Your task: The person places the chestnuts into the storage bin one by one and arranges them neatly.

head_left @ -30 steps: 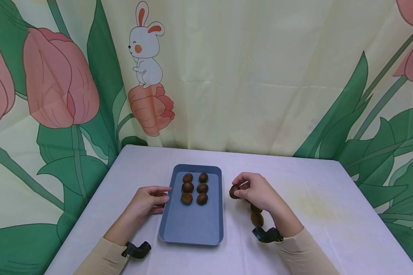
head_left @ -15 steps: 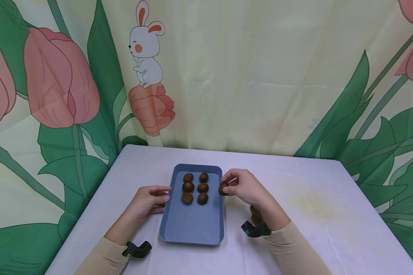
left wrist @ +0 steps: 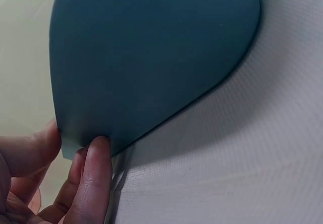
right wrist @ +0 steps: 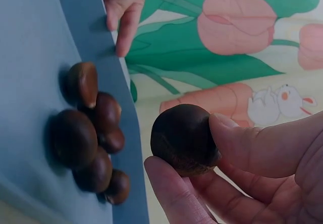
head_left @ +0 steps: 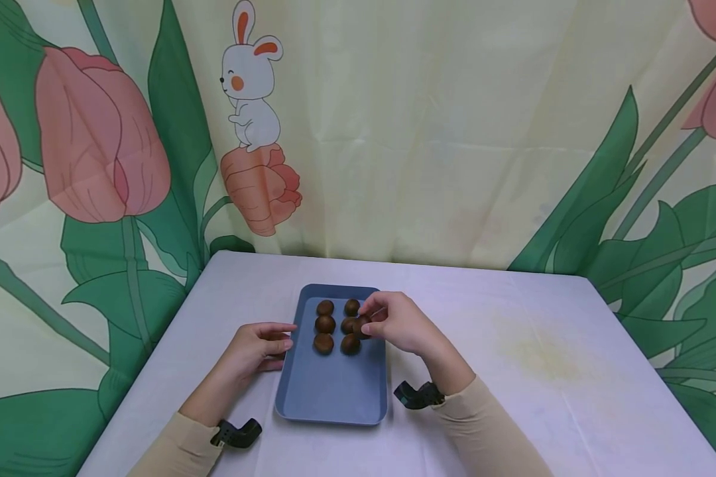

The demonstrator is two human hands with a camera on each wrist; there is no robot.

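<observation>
Ideally, with left fingers (left wrist: pixel 96 176) resting against the tray (head_left: pixel 331 394), the chestnut (right wrist: pixel 180 138) the right fingers (right wrist: pixel 174 191) pinch above it should descend gently, clear of six others (head_left: pixel 323 343) inside.

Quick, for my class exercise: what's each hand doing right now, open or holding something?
Left hand: open, touching the edge of the blue rectangular tray.
Right hand: closed, pinching a rounded, dark-brown, smooth-shelled chestnut.
</observation>
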